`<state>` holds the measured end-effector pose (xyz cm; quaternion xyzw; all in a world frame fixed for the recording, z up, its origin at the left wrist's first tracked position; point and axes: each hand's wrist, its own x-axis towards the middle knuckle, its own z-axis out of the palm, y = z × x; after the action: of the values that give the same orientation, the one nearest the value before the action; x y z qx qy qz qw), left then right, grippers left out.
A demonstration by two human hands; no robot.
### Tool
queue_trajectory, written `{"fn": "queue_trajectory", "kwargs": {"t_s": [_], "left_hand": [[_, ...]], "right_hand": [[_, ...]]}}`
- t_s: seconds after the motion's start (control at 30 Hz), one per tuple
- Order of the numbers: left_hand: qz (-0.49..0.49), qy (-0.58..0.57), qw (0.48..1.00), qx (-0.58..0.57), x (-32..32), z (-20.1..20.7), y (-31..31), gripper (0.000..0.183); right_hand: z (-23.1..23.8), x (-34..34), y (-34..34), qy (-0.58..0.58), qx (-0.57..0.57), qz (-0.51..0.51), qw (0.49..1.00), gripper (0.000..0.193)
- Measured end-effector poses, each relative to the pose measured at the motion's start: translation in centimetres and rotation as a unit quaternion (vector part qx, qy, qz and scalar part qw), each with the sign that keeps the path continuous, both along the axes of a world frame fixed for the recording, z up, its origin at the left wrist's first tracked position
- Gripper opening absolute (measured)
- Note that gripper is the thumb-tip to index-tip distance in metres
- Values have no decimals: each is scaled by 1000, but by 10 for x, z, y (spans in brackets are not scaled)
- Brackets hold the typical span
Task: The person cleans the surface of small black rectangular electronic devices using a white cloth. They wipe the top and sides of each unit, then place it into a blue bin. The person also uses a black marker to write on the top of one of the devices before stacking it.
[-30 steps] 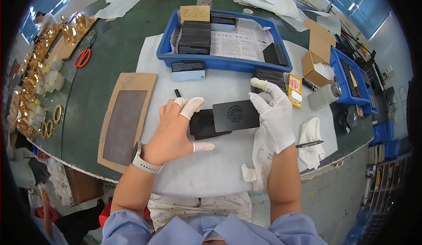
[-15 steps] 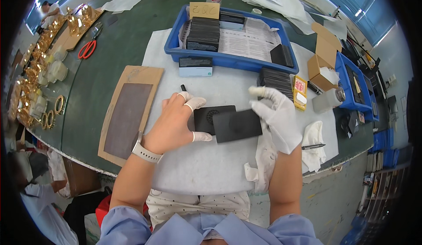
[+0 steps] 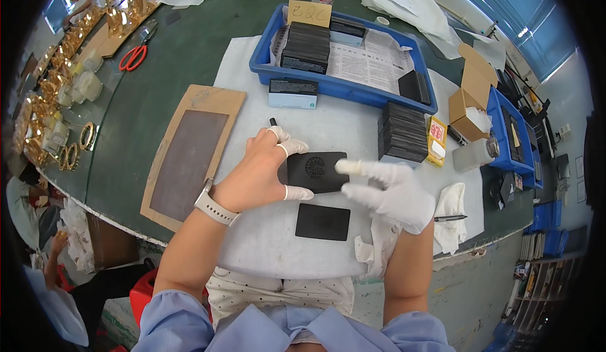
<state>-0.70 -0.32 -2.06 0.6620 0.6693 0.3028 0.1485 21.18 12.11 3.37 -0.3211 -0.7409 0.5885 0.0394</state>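
Note:
In my left hand [image 3: 255, 169], which has white finger cots on some fingertips, is a black card [image 3: 315, 174] with a round embossed emblem, held by its left end. Whether more cards sit under it I cannot tell. My right hand [image 3: 394, 194], in a white glove, has its fingers apart at that card's right edge, nothing visibly gripped. Just below, a plain black card [image 3: 322, 222] lies flat on the white cloth [image 3: 252, 238]. A tall stack of black cards [image 3: 402, 134] stands beyond my right hand.
Farther off sits a blue tray [image 3: 341, 90] with card stacks and printed paper. A brown board [image 3: 237, 106] with a grey sheet is on the left, beyond it red-handled scissors [image 3: 134, 57]. At right are a yellow box [image 3: 436, 140], a bottle [image 3: 473, 155] and a crumpled white cloth [image 3: 449, 210].
The plain black card in my right hand was let go and now lies on the cloth nearer me. My right hand's fingers have come to the emblem card's right edge.

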Motion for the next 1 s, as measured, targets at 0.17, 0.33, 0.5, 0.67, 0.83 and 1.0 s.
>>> {"fn": "queue_trajectory", "kwargs": {"t_s": [0.17,0.33,0.5,0.67,0.83,1.0], "left_hand": [[-3,-28,1000,11,1,4,3,71],[-12,-71,994,80,-1,-2,3,69],[-9,-75,993,91,0,-1,4,69],[-9,-64,993,103,0,-2,3,69],[-9,-55,993,103,1,-3,3,70],[-8,-43,994,99,3,-1,3,69]], "right_hand": [[-4,-7,2,158,-25,-236,959,27],[-10,-10,9,181,-42,-289,939,28],[-18,-20,8,148,-28,-259,954,36],[-25,-23,9,169,-65,-213,960,45],[-22,-22,9,177,-92,-215,956,43],[-23,-24,7,171,-95,-220,956,43]]}}
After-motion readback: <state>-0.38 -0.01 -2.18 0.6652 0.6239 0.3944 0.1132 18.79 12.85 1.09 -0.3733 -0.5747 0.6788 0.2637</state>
